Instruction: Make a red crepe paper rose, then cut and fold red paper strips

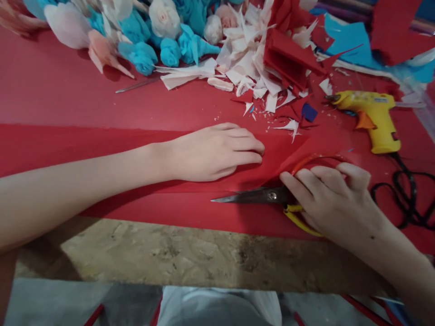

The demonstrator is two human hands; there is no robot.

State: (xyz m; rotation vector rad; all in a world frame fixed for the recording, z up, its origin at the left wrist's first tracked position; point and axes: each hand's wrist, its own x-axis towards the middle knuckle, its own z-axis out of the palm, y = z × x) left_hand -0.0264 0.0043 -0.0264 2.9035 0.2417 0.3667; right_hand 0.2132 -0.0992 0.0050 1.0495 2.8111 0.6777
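Observation:
A long strip of red fabric or paper (pixel 136 140) lies across the red tabletop. Flat on that strip, near the middle, rests my left hand (pixel 217 153), palm down with the fingers slightly bent. My right hand (pixel 335 199) is closed around scissors (pixel 253 196) that have one orange-red and one yellow handle. The blades point left, lie close together and sit along the near edge of the strip, just below my left hand. My right fingertips are at the handles, beside the strip's right part.
Blue and white fabric flowers (pixel 163 18) crowd the back left. Behind my hands lie white and red scraps (pixel 248 59) and a thin metal tool (pixel 136 85). A yellow glue gun (pixel 377 113) with a black cord (pixel 409 194) is at the right. The table's bare stone-like edge (pixel 170 253) runs in front.

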